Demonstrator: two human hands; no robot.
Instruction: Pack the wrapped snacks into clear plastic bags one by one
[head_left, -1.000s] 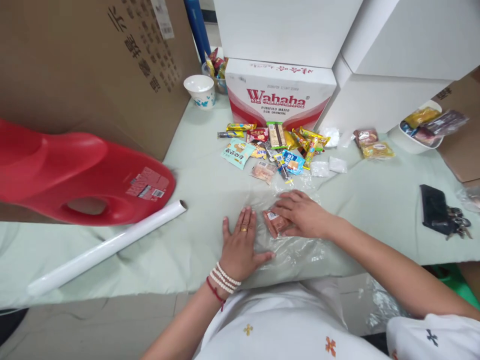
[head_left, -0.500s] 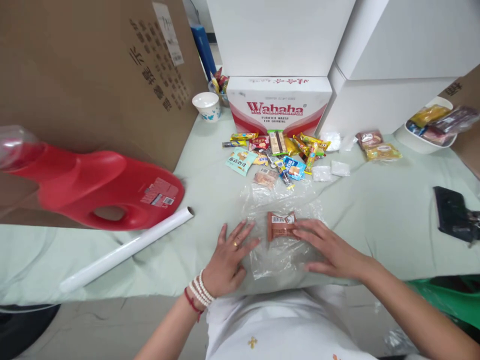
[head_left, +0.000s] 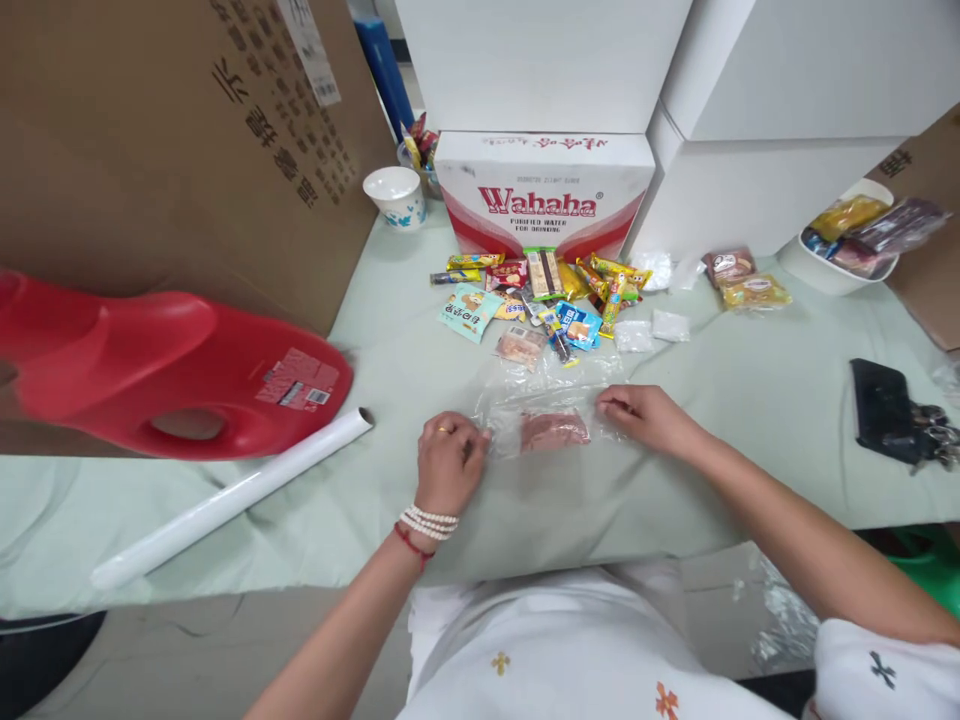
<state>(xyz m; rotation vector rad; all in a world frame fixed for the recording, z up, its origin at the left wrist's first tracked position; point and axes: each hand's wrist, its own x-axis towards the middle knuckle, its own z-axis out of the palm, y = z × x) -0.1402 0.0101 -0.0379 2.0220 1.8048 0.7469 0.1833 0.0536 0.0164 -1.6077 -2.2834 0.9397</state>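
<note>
A brown snack packet (head_left: 555, 430) lies on the table, covered by a folded sheet of clear plastic film (head_left: 504, 430). At the film's left edge, my left hand (head_left: 452, 455) pinches it with bent fingers. My right hand (head_left: 641, 412) grips the film's right side between thumb and fingers. Beyond the film is a pile of small wrapped snacks, among them a pale green packet (head_left: 470, 311), a blue packet (head_left: 578, 325) and a pinkish clear-wrapped packet (head_left: 521, 345). Two small white packets (head_left: 670, 326) lie to the right of the pile.
A red plastic jug (head_left: 225, 370) and a white roll (head_left: 232, 500) lie at left. Behind the snacks stand a Wahaha box (head_left: 544, 195) and a paper cup (head_left: 395, 198). On the right are a tub of snacks (head_left: 836, 272), two wrapped snacks (head_left: 756, 291) and a black object with keys (head_left: 885, 410).
The film's near part has been folded away from me over the brown packet. Both hands have gone from flat, spread fingers to gripping the film's sides; the right hand has left the packet.
</note>
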